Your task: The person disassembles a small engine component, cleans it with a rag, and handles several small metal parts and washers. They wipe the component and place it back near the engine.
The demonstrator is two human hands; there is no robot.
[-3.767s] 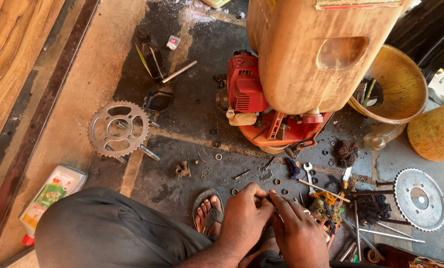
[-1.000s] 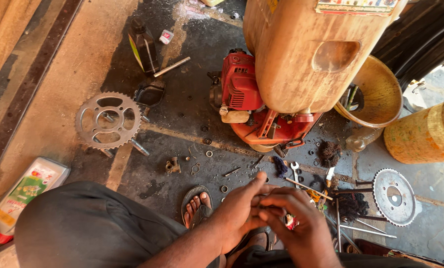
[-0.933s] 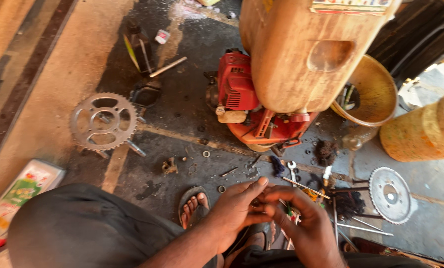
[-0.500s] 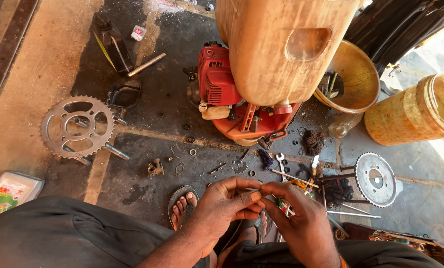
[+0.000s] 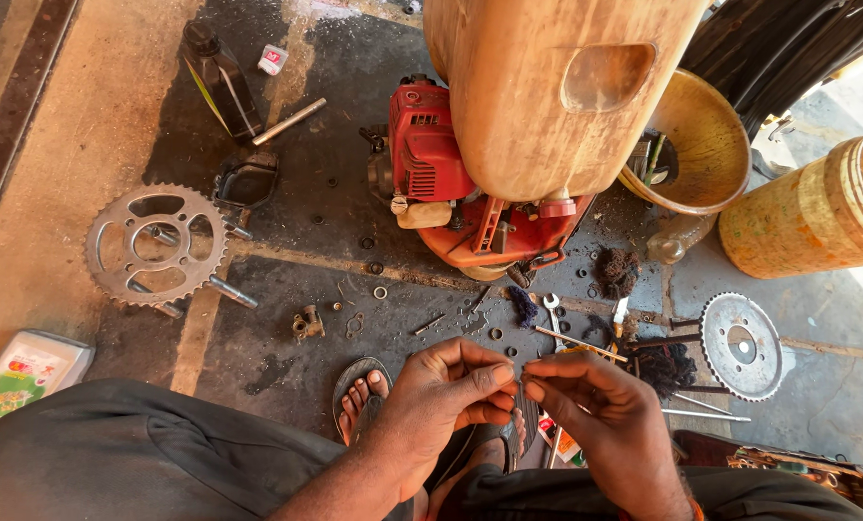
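At the far left edge of the oil-stained concrete floor [image 5: 84, 116] lies a green-and-white flat packet [image 5: 21, 378], and just up from it a large toothed sprocket [image 5: 157, 245] rests flat with a couple of bolts [image 5: 232, 290] beside it. Further up stands a dark oil bottle [image 5: 221, 85], with a small metal rod [image 5: 288, 122] slanting away from it and a black mirror housing [image 5: 248, 180] just below. Loose washers and nuts [image 5: 380, 292] are scattered across the dark patch in the middle.

Centre frame sits a small red engine [image 5: 429, 154] on an orange base, tucked under a big tan plastic tank [image 5: 537, 87] — the tank hides most of its right side. Low in the view, above a sandalled foot [image 5: 359, 396], the left hand [image 5: 441, 400] and right hand [image 5: 600, 425] meet. Both sets of fingers are pinched narrow, thumb to forefinger, on a tiny part [image 5: 520, 370] held between the two hands just above the floor; it is too small to tell what it is.

To the right lie a small spanner [image 5: 553, 315], thin rods and dark tufts of fibre [image 5: 619, 270], then a yellow basin [image 5: 706, 145] and a second, flatter sprocket disc [image 5: 742, 345]. A yellow-stained bucket [image 5: 817, 217] stands at the right edge.
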